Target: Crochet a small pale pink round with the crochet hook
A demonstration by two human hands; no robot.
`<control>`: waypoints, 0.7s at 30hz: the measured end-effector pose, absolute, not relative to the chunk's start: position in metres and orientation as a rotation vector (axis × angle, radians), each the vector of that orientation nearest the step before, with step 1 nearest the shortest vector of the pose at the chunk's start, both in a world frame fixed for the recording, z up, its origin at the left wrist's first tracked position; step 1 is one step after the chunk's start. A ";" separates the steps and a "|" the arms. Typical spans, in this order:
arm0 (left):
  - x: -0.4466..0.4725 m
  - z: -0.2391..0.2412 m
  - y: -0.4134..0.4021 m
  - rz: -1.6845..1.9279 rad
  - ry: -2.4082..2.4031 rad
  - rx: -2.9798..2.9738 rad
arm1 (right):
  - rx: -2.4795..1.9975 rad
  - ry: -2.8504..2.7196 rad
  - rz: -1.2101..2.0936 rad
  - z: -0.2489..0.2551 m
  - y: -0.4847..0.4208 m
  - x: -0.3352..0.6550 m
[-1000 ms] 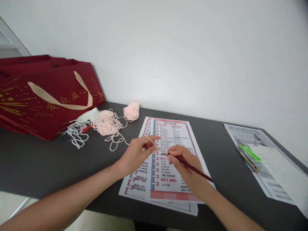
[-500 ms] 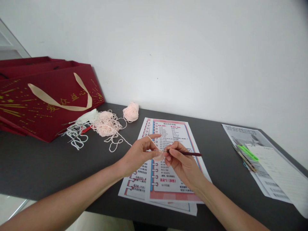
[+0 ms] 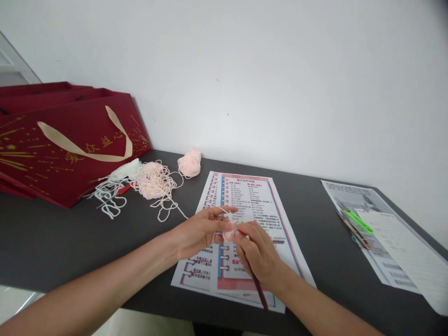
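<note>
My left hand (image 3: 201,231) pinches a small pink crochet piece (image 3: 229,232) over the printed pattern sheets (image 3: 261,200), with a strand of pink yarn (image 3: 175,205) running over its forefinger back to the loose yarn. My right hand (image 3: 257,252) is closed round a dark red crochet hook (image 3: 257,287), whose tip meets the pink piece while its handle points down toward me. The two hands touch at the piece.
A tangle of pink yarn (image 3: 154,179), a small pink ball (image 3: 189,163) and white yarn (image 3: 112,191) lie beside a dark red gift bag (image 3: 66,144) at left. Papers (image 3: 392,233) with green-handled snips (image 3: 357,221) lie at right on the dark table (image 3: 70,238).
My right hand turned the hook from pointing right to pointing down toward me and drew in against the pink piece. Both hands shifted slightly nearer to me.
</note>
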State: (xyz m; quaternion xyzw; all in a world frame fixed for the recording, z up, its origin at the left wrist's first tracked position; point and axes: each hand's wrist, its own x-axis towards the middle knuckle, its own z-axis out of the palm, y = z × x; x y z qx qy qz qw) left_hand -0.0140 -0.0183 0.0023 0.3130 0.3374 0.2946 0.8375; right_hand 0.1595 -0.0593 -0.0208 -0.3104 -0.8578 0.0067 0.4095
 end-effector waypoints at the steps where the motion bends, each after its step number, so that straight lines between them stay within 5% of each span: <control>1: -0.015 0.003 -0.018 0.599 0.705 0.635 | -0.774 -2.083 0.164 -0.021 -0.059 0.159; 8: -0.021 0.006 -0.011 0.647 0.675 0.627 | -0.781 -1.357 1.167 -0.022 -0.053 0.160; 21: -0.032 0.012 -0.006 0.553 0.727 0.949 | -0.784 -1.413 1.304 -0.005 -0.047 0.179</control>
